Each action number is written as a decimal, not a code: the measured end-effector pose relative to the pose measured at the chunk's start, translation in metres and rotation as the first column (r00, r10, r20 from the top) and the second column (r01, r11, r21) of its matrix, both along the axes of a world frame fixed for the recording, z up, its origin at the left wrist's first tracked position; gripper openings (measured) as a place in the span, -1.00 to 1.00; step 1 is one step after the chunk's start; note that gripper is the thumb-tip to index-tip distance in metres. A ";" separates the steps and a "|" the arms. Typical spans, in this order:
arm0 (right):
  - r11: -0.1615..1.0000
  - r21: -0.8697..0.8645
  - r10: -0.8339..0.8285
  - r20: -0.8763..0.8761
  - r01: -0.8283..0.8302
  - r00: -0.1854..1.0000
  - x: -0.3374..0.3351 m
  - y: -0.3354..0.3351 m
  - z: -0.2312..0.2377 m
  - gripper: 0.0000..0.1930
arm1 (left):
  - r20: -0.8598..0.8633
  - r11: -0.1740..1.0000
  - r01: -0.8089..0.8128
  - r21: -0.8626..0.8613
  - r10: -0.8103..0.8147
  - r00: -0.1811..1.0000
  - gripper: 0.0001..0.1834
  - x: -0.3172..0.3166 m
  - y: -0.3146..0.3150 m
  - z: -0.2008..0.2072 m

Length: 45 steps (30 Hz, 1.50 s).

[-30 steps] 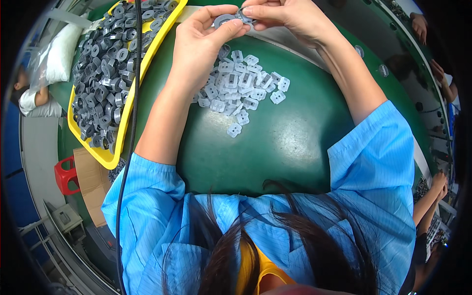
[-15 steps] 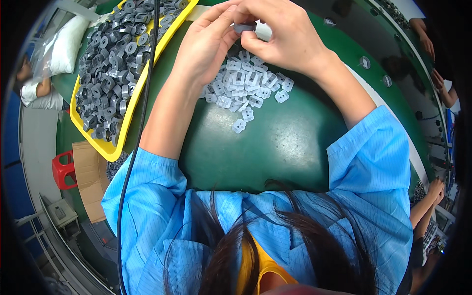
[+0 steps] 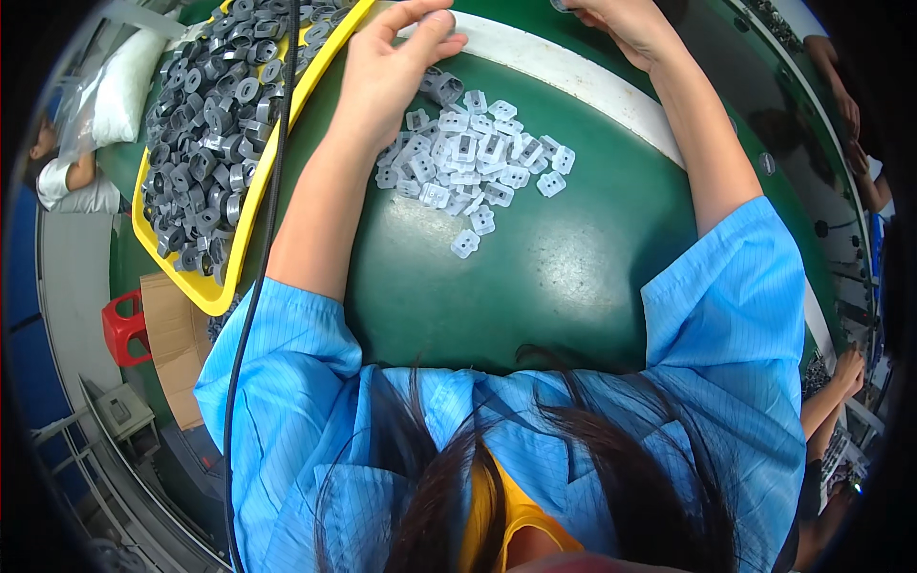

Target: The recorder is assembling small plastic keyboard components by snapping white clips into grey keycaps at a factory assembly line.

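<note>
My left hand (image 3: 396,72) is over the far left of the green table, fingers curved and apart with nothing visible in them. Just below its fingertips lie a few dark grey rings (image 3: 442,88), partly hidden by the hand. Next to them spreads a loose pile of translucent white plastic pieces (image 3: 478,158), each with a small slot. At the top edge, beyond the white strip, my right hand (image 3: 626,24) pinches a small greyish part (image 3: 562,5). The picture's edge cuts off that part and some of the fingertips.
A yellow tray (image 3: 250,215) heaped with grey rings stands left, a black cable (image 3: 263,286) hanging across it. A white strip (image 3: 573,72) borders the table; a dark surface with small parts (image 3: 767,163) lies beyond. Other people's hands (image 3: 845,368) are at the right rim.
My hands were together around a small grey part; they have parted. The right has moved away to the far right with a part, while the left has loosened its fingers and shifted slightly left.
</note>
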State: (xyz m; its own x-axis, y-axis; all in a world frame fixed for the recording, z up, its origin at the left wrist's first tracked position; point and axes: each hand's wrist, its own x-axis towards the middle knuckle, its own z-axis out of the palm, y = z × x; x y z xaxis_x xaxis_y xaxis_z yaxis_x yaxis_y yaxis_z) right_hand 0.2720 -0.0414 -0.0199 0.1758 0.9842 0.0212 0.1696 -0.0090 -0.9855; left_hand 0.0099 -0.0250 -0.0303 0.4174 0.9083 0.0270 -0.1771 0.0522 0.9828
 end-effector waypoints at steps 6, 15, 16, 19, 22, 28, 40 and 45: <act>0.987 0.110 -0.152 0.430 0.116 0.890 0.008 0.004 -0.012 -0.86 | 0.011 0.998 -0.021 0.063 0.020 1.000 -0.58 0.006 0.011 -0.009; 0.944 0.109 0.151 0.696 -0.312 0.701 -0.080 -0.046 0.023 -0.79 | 0.084 0.998 -0.060 -0.006 0.060 0.995 -0.69 -0.016 0.015 0.000; 0.903 0.129 0.208 0.704 -0.410 0.679 -0.086 -0.053 0.017 -0.75 | 0.096 0.999 -0.046 -0.020 0.048 0.994 -0.68 -0.014 0.015 0.001; 0.913 -0.006 0.303 0.680 -0.408 0.668 -0.095 -0.057 0.022 -0.82 | -0.088 0.996 -0.024 0.088 0.032 0.996 -0.59 -0.012 0.011 0.000; 0.916 -0.075 0.376 0.500 -0.393 0.780 -0.091 -0.054 0.031 -0.86 | -0.292 0.963 0.008 0.269 0.073 0.954 -0.66 -0.012 0.011 -0.004; 0.968 0.038 0.248 0.046 -0.250 0.968 -0.072 -0.036 0.033 -0.84 | -0.233 0.956 -0.037 0.292 0.108 0.966 -0.59 0.009 -0.021 0.017; 0.966 0.174 0.148 0.243 -0.193 0.959 -0.086 -0.043 0.031 -0.82 | -0.235 0.791 -0.051 0.610 0.242 0.942 -0.69 0.014 -0.031 0.019; 0.968 0.116 0.207 0.128 -0.222 0.970 -0.079 -0.040 0.030 -0.81 | -0.209 0.749 -0.043 0.661 0.239 0.948 -0.67 0.017 -0.035 0.021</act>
